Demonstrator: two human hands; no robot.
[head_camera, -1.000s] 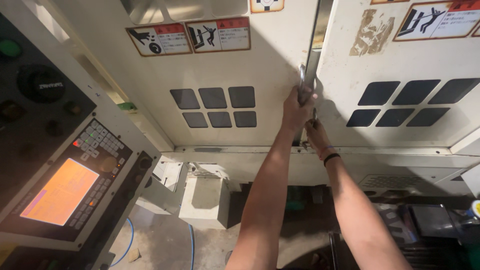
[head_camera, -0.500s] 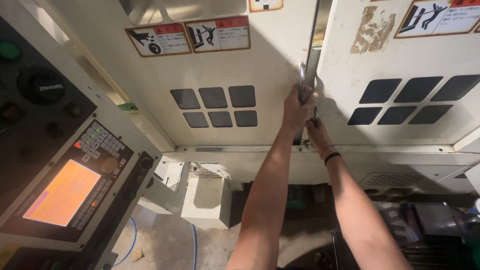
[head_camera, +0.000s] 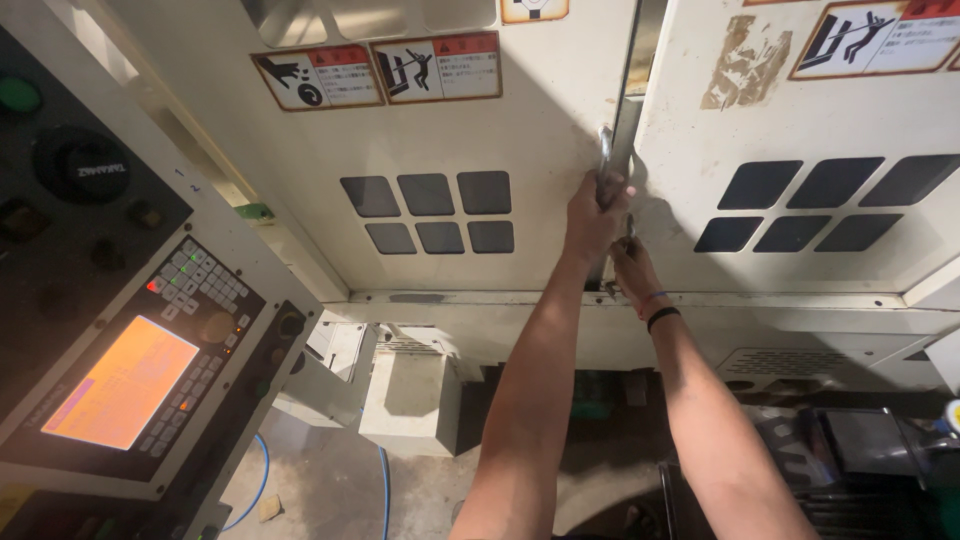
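Cream-coloured machine doors (head_camera: 520, 120) are filling the view, meeting at a narrow vertical seam. At that seam a metal door handle (head_camera: 606, 158) is standing upright, and the left hand (head_camera: 592, 215) is wrapping tightly around its lower part, the top poking out above the fist. Just below, the right hand (head_camera: 632, 268) is pressing against the seam; whether it is gripping anything is hidden. Rectangular red-topped warning labels (head_camera: 375, 72) are sitting on the upper left door, another (head_camera: 868, 38) on the right door. An orange-lit control panel (head_camera: 125, 380) is glowing far left.
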